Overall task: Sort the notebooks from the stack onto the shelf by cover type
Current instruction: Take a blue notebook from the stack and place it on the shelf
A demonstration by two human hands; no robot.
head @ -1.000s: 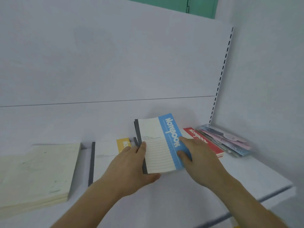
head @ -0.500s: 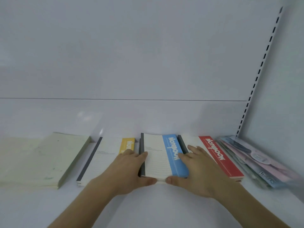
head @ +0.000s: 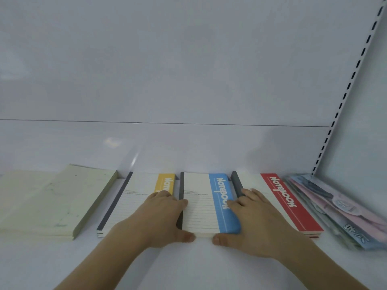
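Note:
A blue-striped notebook (head: 204, 204) lies flat on the white shelf (head: 199, 266), between a yellow-striped notebook pile (head: 138, 193) and a red-striped notebook pile (head: 280, 197). My left hand (head: 159, 218) rests along its dark spine edge, with the thumb against its front edge. My right hand (head: 255, 222) lies over its blue right edge, thumb also at the front edge, fingers reaching onto the red pile's spine. The fingers of both hands are fairly straight.
A thick stack of plain cream notebooks (head: 48, 201) sits at the far left. A fanned pile of pastel notebooks in clear wrap (head: 339, 208) lies at the far right by the slotted upright (head: 343, 101). The white back panel stands close behind.
The blue notebook was held tilted above the shelf; it now lies flat between the yellow and red piles. Both hands came down with it, and the view moved closer.

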